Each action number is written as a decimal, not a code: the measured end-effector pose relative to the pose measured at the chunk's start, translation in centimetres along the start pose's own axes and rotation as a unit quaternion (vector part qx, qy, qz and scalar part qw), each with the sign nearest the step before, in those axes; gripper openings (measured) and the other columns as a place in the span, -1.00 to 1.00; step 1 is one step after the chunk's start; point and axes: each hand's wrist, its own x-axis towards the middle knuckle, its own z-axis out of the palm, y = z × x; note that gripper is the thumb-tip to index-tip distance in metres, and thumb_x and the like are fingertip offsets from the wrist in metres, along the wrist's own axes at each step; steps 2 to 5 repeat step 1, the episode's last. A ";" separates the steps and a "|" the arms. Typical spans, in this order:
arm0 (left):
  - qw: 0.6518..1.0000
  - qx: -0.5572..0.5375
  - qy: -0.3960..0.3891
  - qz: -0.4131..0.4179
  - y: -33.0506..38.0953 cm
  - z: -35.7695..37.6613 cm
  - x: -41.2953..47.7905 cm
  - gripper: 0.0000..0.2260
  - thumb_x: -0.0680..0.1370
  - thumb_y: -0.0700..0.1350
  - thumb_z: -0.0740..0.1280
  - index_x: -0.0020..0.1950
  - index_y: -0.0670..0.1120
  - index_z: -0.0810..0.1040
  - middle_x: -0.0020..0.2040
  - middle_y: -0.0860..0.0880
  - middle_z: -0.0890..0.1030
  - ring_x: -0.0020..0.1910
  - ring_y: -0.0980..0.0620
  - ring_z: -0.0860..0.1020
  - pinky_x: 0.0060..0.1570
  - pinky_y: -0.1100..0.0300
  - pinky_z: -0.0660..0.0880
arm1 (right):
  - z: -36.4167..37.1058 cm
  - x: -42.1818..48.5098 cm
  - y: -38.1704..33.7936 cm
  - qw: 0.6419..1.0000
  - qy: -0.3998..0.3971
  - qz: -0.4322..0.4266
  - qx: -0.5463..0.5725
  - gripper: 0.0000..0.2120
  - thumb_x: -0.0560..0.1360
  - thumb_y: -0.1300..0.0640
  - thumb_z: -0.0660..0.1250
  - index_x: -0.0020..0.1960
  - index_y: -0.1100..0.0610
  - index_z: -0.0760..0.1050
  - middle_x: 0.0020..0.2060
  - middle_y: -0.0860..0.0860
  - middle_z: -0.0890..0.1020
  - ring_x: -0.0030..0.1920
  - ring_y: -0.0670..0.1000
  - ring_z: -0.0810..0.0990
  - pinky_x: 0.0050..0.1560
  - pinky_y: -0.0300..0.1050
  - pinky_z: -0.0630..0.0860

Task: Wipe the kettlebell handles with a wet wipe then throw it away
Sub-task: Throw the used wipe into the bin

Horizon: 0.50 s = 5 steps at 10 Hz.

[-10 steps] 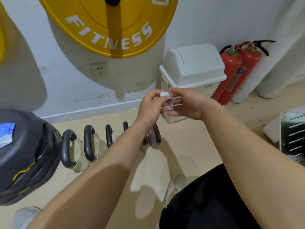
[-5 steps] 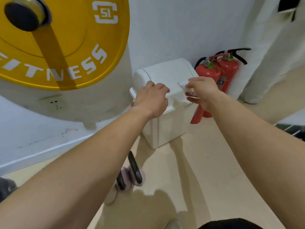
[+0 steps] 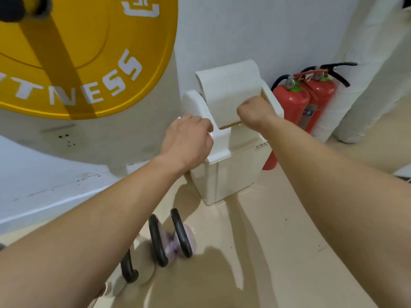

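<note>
Nearest the camera, two bare forearms are extended forward over a beige floor [image 3: 278, 252]. Below the left forearm, kettlebells [image 3: 175, 241] are lined up on the floor, their black handles upright; the two clearest have pale pinkish bodies, and another handle is partly hidden by the arm.

Further out, the left hand [image 3: 189, 141] is rested on the front left corner of a white bin [image 3: 224, 181], with its fingers curled over the edge of the lid frame. The right hand [image 3: 253, 110] is pressed, closed into a fist, against the swing flap [image 3: 229, 85], which is tipped inward so that a narrow dark gap is shown along its lower edge. The wet wipe cannot be seen; whether it is enclosed in the right fist cannot be told.

Beyond the bin, two red fire extinguishers [image 3: 307, 101] are stood just beside it against a white wall [image 3: 244, 30]. To the left, a large yellow weight plate [image 3: 89, 52] with white lettering is mounted, and a wall socket [image 3: 64, 138] is set beneath it.
</note>
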 end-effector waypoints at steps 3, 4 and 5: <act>0.997 0.008 -0.058 -0.041 -2.6 -2.0 -4.3 -0.71 0.58 -0.05 0.16 0.22 0.00 0.57 0.19 -0.01 0.60 0.21 -0.10 0.46 0.18 0.03 0.39 | 1.4 -3.4 -0.4 0.999 -0.035 -0.001 -0.022 -0.81 0.49 0.29 0.18 -0.29 0.19 0.32 -0.35 0.07 0.41 -0.32 0.08 0.37 -0.31 -0.10 0.29; 0.997 0.008 -0.058 -0.041 -2.6 -2.0 -4.3 -0.71 0.58 -0.05 0.16 0.22 0.00 0.57 0.19 -0.01 0.60 0.21 -0.10 0.46 0.18 0.03 0.39 | 1.4 -3.4 -0.4 0.999 -0.035 -0.001 -0.022 -0.81 0.49 0.29 0.18 -0.29 0.19 0.32 -0.35 0.07 0.41 -0.32 0.08 0.37 -0.31 -0.10 0.29; 0.997 0.008 -0.058 -0.041 -2.6 -2.0 -4.3 -0.71 0.58 -0.05 0.16 0.22 0.00 0.57 0.19 -0.01 0.60 0.21 -0.10 0.46 0.18 0.03 0.39 | 1.4 -3.4 -0.4 0.999 -0.035 -0.001 -0.022 -0.81 0.49 0.29 0.18 -0.29 0.19 0.32 -0.35 0.07 0.41 -0.32 0.08 0.37 -0.31 -0.10 0.29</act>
